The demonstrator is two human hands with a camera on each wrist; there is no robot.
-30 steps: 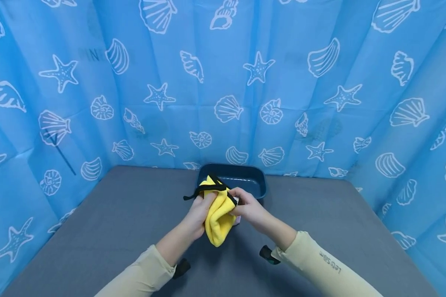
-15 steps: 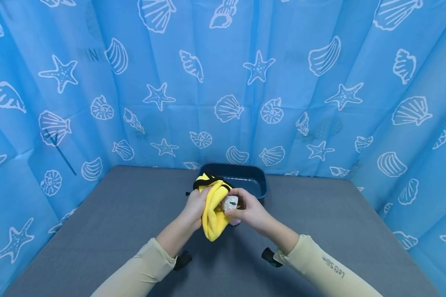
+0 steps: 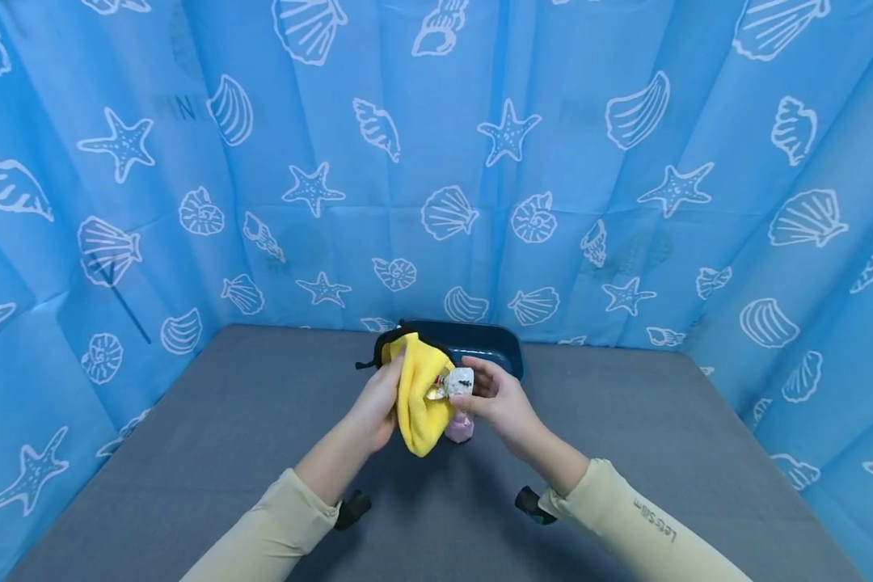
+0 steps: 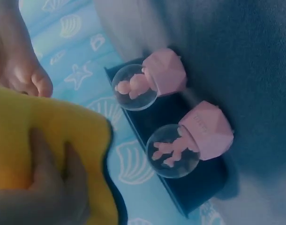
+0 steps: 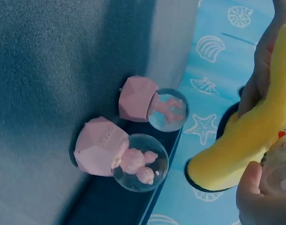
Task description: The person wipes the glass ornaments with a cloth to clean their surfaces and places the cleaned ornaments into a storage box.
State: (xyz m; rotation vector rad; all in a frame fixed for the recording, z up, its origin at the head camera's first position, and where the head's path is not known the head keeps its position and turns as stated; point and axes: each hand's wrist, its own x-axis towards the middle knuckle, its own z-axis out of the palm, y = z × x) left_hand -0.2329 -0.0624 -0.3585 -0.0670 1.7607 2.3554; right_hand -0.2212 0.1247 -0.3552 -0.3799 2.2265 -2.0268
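Observation:
My left hand (image 3: 378, 404) holds a yellow towel (image 3: 423, 408) with black edging, its fingers bent into the cloth in the left wrist view. In my right hand (image 3: 505, 404), between thumb and fingers, is a small snow globe (image 3: 461, 381) with a white base that bears a dark green mark. The globe lies sideways, its dome toward the towel; red and white bits show inside. Two snow globes with faceted pink bases, a nearer one (image 5: 101, 147) and a farther one (image 5: 138, 99), stand below the hands. The head view shows only part of a pink base (image 3: 460, 427).
A dark blue rectangular bin (image 3: 483, 339) stands behind the hands at the table's back edge. The grey cloth-covered table (image 3: 262, 453) spreads around it. A blue shell-print curtain (image 3: 436, 162) hangs at the back and both sides.
The towel, earlier covering the snow globe, now sits to its left, leaving the white base exposed. My right hand has shifted slightly right and away, and more of a pink base shows.

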